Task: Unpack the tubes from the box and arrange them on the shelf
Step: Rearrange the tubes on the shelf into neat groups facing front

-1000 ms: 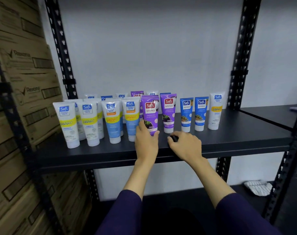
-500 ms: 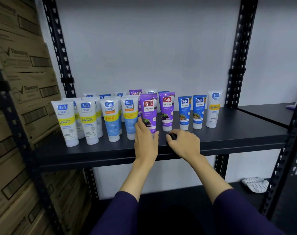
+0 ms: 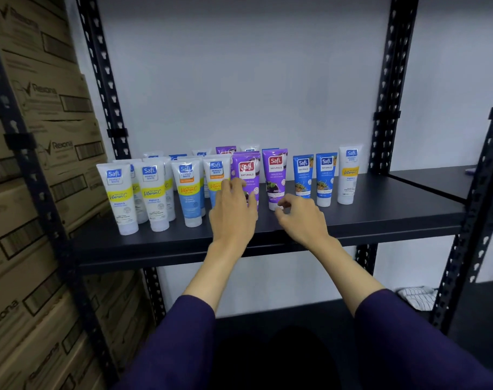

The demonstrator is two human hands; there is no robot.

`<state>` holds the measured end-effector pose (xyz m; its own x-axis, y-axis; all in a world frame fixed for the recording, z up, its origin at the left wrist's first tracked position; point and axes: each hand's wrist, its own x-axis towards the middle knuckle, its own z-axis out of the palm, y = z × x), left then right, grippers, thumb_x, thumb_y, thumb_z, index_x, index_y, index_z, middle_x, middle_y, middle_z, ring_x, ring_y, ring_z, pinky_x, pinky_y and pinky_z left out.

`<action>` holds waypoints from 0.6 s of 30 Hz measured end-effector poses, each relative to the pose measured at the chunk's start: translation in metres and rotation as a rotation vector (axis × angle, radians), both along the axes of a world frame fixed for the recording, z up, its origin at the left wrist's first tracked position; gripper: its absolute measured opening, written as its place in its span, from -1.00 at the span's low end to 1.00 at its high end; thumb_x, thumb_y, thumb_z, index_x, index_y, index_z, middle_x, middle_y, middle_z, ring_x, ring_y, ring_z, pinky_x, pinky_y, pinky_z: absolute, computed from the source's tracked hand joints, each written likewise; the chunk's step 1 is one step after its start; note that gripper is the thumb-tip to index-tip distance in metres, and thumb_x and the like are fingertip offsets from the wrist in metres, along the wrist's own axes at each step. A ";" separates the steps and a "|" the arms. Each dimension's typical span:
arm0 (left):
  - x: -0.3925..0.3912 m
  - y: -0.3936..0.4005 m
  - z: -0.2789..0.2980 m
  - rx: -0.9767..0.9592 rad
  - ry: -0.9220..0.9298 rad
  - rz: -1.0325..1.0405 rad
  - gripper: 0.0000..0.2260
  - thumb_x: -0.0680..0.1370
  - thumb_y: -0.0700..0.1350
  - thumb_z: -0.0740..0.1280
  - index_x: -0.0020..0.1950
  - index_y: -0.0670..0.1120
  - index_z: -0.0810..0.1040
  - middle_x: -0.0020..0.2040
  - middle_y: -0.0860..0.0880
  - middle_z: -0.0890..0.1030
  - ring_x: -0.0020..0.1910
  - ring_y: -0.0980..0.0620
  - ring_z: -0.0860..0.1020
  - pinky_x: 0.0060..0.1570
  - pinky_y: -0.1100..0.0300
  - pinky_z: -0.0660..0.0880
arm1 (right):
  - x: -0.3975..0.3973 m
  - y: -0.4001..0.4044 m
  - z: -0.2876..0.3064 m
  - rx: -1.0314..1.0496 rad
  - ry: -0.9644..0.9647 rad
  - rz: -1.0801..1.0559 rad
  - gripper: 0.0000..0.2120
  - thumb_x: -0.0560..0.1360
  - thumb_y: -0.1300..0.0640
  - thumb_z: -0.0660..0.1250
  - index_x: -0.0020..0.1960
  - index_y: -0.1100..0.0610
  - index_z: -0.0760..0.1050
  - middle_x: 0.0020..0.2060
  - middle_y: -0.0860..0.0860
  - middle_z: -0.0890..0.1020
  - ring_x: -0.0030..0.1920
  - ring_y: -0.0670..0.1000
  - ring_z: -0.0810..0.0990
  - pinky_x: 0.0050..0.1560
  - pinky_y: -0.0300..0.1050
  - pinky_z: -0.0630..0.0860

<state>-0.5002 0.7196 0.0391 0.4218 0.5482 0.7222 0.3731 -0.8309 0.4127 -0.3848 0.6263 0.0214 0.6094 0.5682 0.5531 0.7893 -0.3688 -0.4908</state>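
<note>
Brown corrugated cardboard cartons [image 3: 43,170] stack left of the black metal shelf [image 3: 352,218]. Glossy plastic tubes [image 3: 183,190] stand cap-down along the shelf's back half, white and blue leftward, purple mid-row. Her left hand [image 3: 234,215] covers the front purple tube [image 3: 246,171], fingers straight against it; her right hand [image 3: 298,218], loosely curled, grasps nothing beside it.

"Safi" tubes [image 3: 275,178]; "Rexona" cartons [image 3: 54,147]

Surfaces, materials.
Matt black metal shelf [image 3: 380,218]; glossy plastic tubes [image 3: 276,175]; brown matt cardboard boxes [image 3: 43,175]; dark cloth sleeves [image 3: 408,342].
</note>
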 end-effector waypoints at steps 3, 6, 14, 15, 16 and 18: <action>-0.004 0.006 0.028 0.088 0.014 -0.011 -0.73 0.61 -0.02 0.23 0.26 -0.09 0.42 0.22 -0.06 0.45 0.19 0.03 0.45 -0.09 0.23 0.42 | -0.007 0.000 0.029 0.024 -0.166 -0.002 -0.74 0.56 0.01 0.23 0.16 0.12 0.51 0.06 0.05 0.63 0.04 0.00 0.57 -0.17 -0.20 0.43; -0.006 0.016 0.059 0.158 0.019 -0.053 -0.78 0.61 -0.05 0.22 0.21 -0.10 0.45 0.19 -0.06 0.46 0.16 -0.01 0.46 -0.07 0.16 0.46 | -0.011 0.002 0.066 0.032 -0.327 -0.015 -0.75 0.57 0.03 0.19 0.13 0.14 0.52 0.00 0.06 0.63 -0.02 0.04 0.57 -0.20 -0.18 0.34; 0.015 0.053 0.130 0.194 0.212 -0.074 -0.76 0.60 -0.04 0.20 0.22 -0.07 0.49 0.23 -0.06 0.50 0.21 -0.08 0.46 0.07 0.03 0.41 | 0.017 0.032 0.134 -0.053 -0.438 -0.019 -0.74 0.55 0.11 0.18 0.17 0.18 0.49 0.07 0.11 0.61 0.06 0.14 0.54 -0.12 -0.09 0.37; 0.022 0.059 0.135 0.180 0.235 -0.082 -0.76 0.60 -0.05 0.21 0.23 -0.07 0.49 0.24 -0.06 0.51 0.21 -0.08 0.47 0.09 0.02 0.42 | 0.022 0.038 0.140 -0.072 -0.434 -0.018 -0.74 0.55 0.11 0.18 0.17 0.18 0.48 0.07 0.12 0.61 0.07 0.15 0.54 -0.10 -0.07 0.40; 0.028 0.065 0.140 0.167 0.252 -0.091 -0.75 0.60 -0.05 0.21 0.23 -0.07 0.49 0.24 -0.06 0.51 0.21 -0.07 0.47 0.10 0.02 0.43 | 0.029 0.044 0.144 -0.091 -0.431 -0.015 -0.74 0.55 0.12 0.18 0.18 0.18 0.48 0.08 0.13 0.60 0.07 0.15 0.54 -0.08 -0.05 0.43; 0.044 0.077 0.147 0.150 0.280 -0.103 -0.75 0.60 -0.05 0.23 0.24 -0.08 0.49 0.25 -0.06 0.52 0.21 -0.05 0.48 0.11 0.04 0.44 | 0.041 0.057 0.151 -0.133 -0.427 -0.001 -0.73 0.55 0.11 0.18 0.20 0.19 0.47 0.10 0.14 0.59 0.08 0.14 0.54 -0.04 -0.03 0.47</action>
